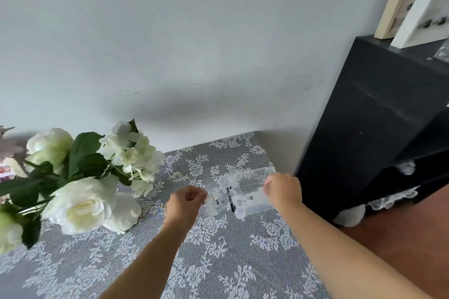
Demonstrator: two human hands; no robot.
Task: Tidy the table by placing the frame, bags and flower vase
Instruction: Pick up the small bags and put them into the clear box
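Lace-covered table [218, 262], both arms outstretched, left hand [187, 199] and right hand [284, 189] pinching clear bag [243, 192]

Flowers [80, 177] fill the frame's left, a bag [239, 193] lies centre on the table [218, 262], a shelf [379, 128] stands right

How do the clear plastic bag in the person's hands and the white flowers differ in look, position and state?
The clear plastic bag is see-through and flat, while the white flowers are opaque and bushy with green leaves. The bag is pinched at both ends by the left hand and right hand, whereas nobody touches the flowers. The bag is near the table's right end; the flowers are on its left. Both are above the lace tablecloth.
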